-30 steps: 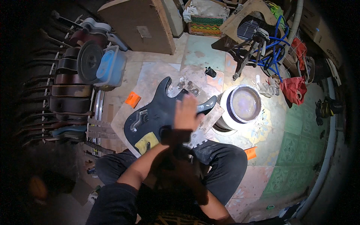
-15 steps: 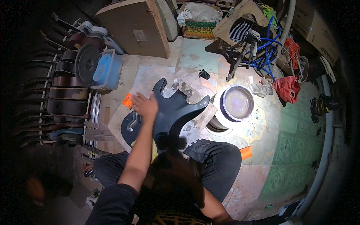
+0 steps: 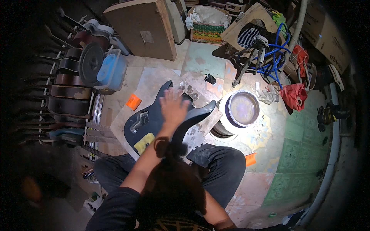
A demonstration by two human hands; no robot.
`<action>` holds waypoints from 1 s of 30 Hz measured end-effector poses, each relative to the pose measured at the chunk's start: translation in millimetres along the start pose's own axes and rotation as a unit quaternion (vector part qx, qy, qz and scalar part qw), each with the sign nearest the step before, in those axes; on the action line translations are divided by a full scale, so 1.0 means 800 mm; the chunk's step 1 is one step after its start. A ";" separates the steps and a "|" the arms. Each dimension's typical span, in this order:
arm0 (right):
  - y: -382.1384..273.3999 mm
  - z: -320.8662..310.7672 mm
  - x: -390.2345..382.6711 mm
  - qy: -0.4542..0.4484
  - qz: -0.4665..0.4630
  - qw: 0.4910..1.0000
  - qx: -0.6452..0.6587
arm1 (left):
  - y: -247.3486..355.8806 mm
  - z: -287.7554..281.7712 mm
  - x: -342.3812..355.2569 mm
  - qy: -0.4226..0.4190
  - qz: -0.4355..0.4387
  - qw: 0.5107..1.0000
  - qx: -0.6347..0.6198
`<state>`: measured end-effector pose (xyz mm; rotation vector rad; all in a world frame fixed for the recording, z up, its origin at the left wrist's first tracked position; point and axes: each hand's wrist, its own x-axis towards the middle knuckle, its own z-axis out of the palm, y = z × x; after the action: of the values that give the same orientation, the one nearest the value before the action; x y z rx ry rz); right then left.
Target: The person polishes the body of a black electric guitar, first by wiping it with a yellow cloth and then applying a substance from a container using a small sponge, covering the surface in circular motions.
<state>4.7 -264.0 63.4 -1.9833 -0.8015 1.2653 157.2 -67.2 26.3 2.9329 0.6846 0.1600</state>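
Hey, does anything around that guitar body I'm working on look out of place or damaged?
The dark guitar body is bare: no neck and no strings, with open cavities in its face. It lies slanted on a board on the floor, your left hand flat on it. A yellow cloth lies on its lower end. No spill shows.

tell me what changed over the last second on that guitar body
The left hand swept from the upper middle of the dark guitar body to its left edge, then back to the middle, lying flat on it with no grip. The guitar body, the yellow cloth and the white bucket kept their places.
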 end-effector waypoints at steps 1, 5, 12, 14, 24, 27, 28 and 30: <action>-0.011 -0.004 0.002 -0.004 0.005 1.000 -0.005 | -0.043 -0.009 0.005 0.001 -0.067 0.997 -0.027; -0.066 -0.014 0.000 -0.044 0.010 0.998 -0.035 | -0.168 0.021 -0.002 0.130 -0.287 0.947 0.066; 0.074 0.066 -0.003 0.202 -0.224 0.935 0.189 | 0.040 -0.001 -0.099 -0.012 0.124 0.990 -0.061; 0.067 0.054 -0.004 0.170 -0.212 0.942 0.199 | 0.034 0.008 -0.107 -0.011 0.141 0.981 -0.134; 0.005 0.008 0.021 -0.002 0.013 0.996 -0.093 | -0.119 -0.005 -0.027 0.092 -0.173 0.980 0.023; 0.011 0.007 0.026 -0.024 0.041 0.995 -0.093 | -0.037 -0.008 -0.068 0.028 -0.006 1.000 -0.006; 0.009 0.003 0.026 -0.048 0.046 0.992 -0.104 | -0.018 -0.014 -0.083 -0.015 0.057 0.997 -0.053; 0.000 -0.001 0.025 -0.073 0.049 0.989 -0.120 | -0.008 -0.011 -0.091 -0.009 0.098 0.990 -0.103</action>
<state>12.1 -248.6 52.7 -2.1608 -0.9768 1.4417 88.1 -93.0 28.2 2.7928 0.3519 0.2095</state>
